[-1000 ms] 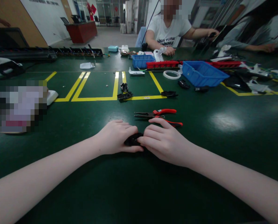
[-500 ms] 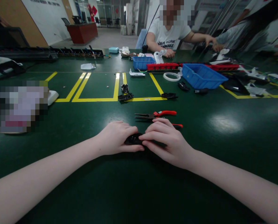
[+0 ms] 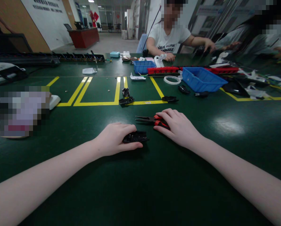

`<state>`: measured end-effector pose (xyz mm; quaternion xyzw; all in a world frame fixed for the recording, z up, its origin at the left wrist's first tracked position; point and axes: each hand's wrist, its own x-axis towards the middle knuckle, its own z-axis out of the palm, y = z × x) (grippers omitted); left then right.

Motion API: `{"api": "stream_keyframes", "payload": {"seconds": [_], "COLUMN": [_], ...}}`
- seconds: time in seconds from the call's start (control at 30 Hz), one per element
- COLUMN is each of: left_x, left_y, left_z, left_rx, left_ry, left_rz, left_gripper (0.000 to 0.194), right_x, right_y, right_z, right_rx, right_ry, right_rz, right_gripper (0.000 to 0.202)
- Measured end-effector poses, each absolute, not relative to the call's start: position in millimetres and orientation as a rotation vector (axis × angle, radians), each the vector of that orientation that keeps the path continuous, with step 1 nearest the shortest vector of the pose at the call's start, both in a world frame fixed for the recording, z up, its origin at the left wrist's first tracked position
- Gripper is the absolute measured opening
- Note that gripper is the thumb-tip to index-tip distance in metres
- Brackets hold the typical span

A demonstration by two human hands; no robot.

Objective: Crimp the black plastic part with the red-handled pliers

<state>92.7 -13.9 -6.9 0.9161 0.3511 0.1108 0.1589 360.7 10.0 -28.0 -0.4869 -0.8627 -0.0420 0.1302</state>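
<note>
Your two hands are apart from each other, each closed on something. Left hand [image 3: 115, 138]: thumb along the near side and fingers over the far side of a black part [image 3: 140, 137], which lies low at the tabletop [image 3: 121, 197], toward the near edge; whether it touches the surface cannot be told. This side grip probably serves to steady it, and leaves its right end exposed. Right hand [image 3: 178, 125]: wrapped over the red handles of the pliers [image 3: 150, 120], just beyond the part, thumb on the nearer handle, fingers over the farther. The plier tips point toward the left edge, so the hand seems to have taken them from the handle end. Farther toward the far edge, a black piece [image 3: 126, 100] and another dark piece [image 3: 170, 99] lie at the yellow tape [image 3: 95, 104], perhaps set there to leave your working spot free. A blue bin [image 3: 208, 86] stands beyond, right of centre, presumably within reach of both you and the co-worker [image 3: 168, 39] at the far edge.
</note>
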Motion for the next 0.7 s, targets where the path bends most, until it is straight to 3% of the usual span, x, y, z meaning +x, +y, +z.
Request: {"api": "stream_keyframes", "payload": {"seconds": [0.3,0.7], "left_x": [82.5,78.3], "left_y": [-2.2,-0.8], "left_z": [-7.7,-14.0], "left_rx": [2.671,2.916], "left_ry": [1.163,1.227], "left_rz": [0.274,0.234], "left_gripper": [0.045,0.051], "right_x": [362.4,361.9], "right_y": [5.8,4.3], "right_z": [-15.6,-14.6], "right_rx": [-1.172,-1.066], "right_ry": [-2.433,-2.437], "right_rz": [-0.065,-0.082], "right_gripper": [0.035,0.038]}}
